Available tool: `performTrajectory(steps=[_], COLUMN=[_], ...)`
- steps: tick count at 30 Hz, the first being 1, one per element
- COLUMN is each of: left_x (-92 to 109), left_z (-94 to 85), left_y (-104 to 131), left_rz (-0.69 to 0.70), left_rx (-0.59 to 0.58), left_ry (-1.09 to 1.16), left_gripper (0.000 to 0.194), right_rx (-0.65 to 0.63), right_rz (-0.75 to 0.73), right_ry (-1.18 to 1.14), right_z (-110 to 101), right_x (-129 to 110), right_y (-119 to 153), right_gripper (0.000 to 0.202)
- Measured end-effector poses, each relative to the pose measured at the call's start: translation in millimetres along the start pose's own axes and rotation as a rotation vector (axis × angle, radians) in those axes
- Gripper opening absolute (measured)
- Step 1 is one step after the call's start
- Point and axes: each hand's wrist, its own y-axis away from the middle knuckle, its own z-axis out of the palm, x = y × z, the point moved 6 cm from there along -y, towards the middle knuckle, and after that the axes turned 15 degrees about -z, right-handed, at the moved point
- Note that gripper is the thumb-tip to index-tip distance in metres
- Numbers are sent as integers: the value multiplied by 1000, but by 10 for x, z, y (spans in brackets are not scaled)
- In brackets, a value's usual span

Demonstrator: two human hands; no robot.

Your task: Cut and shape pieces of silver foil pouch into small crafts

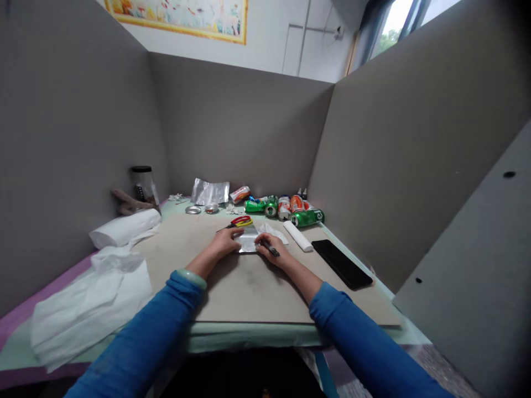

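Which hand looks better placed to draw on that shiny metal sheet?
Probably the right hand: it grips a dark pen with the tip at the metal sheet. The left hand lies flat on the sheet's left edge, holding no tool.

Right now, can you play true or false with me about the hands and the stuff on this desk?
1. The right hand holds a dark pen. True.
2. The left hand rests on a shiny metal sheet. True.
3. The scissors have blue handles. False: they are red and yellow.
4. The black phone lies left of both hands. False: it lies to their right.
5. Drink cans lie on their sides near the back wall. True.
6. The white paper roll stands upright on the phone. False: it lies on its side at the left.
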Motion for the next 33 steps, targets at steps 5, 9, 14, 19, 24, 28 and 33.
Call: performTrajectory(steps=[5,9,14,19,24,28,33], left_x=[84,168,104,74,80,80,87], left_z=[-119,-36,97,113,149,161,155], left_y=[71,125,50,12,14,5,7], left_rz=[145,342,322,318,303,252,226], left_rx=[231,214,111,97,95,77,83], left_ry=[-309,-395,-464,-418,-444,-446,-444], left_gripper=[53,43,43,44,40,36,37], right_rx=[-41,-60,-64,-82,-111,-118,-96], right_rz=[-16,-29,29,55,79,94,121], right_ry=[66,126,197,227,252,269,264], right_z=[13,27,41,37,22,15,-11], right_x=[-50,-105,-62,-35,-35,-46,-22], right_y=[2,3,12,14,10,0,4], right_gripper=[16,16,18,19,16,15,18])
